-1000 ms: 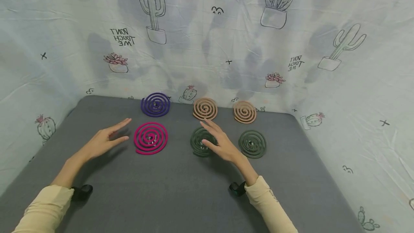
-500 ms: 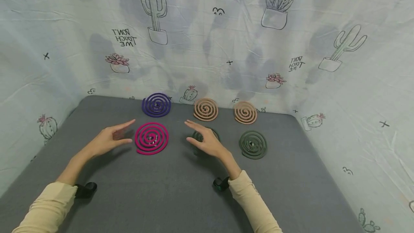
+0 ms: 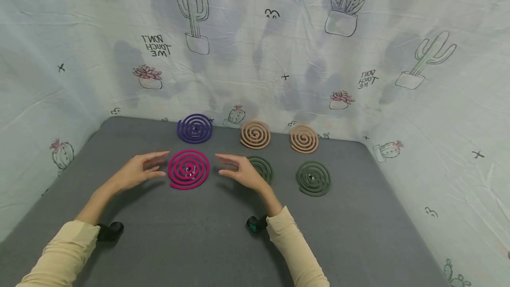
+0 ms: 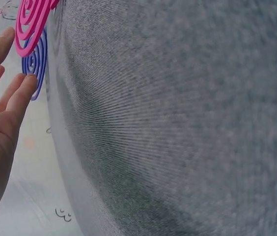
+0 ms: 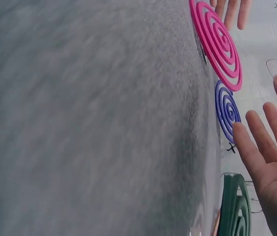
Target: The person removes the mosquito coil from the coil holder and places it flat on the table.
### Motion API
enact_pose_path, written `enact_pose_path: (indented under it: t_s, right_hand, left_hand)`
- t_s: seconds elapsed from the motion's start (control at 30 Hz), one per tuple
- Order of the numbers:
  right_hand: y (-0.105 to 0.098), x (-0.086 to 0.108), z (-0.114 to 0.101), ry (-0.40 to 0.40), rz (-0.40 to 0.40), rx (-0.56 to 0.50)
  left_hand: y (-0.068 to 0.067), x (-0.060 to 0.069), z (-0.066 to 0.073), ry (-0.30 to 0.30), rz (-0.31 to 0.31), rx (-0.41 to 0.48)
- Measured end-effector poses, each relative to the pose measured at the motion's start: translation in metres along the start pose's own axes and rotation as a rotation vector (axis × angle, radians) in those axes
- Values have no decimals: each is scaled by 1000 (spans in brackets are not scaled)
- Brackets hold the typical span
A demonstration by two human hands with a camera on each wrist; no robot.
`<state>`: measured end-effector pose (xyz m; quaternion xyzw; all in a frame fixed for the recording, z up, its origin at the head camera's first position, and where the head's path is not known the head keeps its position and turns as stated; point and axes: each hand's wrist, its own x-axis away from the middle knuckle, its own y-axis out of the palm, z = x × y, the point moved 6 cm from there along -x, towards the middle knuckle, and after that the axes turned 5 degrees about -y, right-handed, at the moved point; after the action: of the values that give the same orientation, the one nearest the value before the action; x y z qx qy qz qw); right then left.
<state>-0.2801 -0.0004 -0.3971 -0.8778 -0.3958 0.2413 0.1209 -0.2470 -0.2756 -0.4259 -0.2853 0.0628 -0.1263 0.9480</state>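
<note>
Pink spiral (image 3: 187,168): laid left of centre towards the table's (image 3: 191,242) far edge; flanked, untouched, by left hand (image 3: 133,172) and right hand (image 3: 244,172), fingers of both loosely extended. Purple spiral (image 3: 195,128): placed behind it, at that edge.

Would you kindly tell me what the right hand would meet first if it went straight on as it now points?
Most likely the pink spiral, just left of the right hand, though the hand's height above the table is unclear and it might pass over.
</note>
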Motion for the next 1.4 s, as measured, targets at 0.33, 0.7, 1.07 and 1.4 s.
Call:
enact_pose_path:
  t_s: [0.33, 0.7, 1.07, 1.4]
  right_hand:
    - [12, -17, 9, 27, -18, -45]
    - [18, -23, 19, 44, 4, -88]
    - [24, -26, 26, 70, 74, -90]
    - [27, -29, 37, 140, 128, -13]
  left_hand:
    - [2, -2, 0, -8, 10, -49]
    - [8, -5, -2, -5, -7, -53]
    - [11, -6, -5, 2, 13, -56]
    - [12, -8, -4, -18, 47, -80]
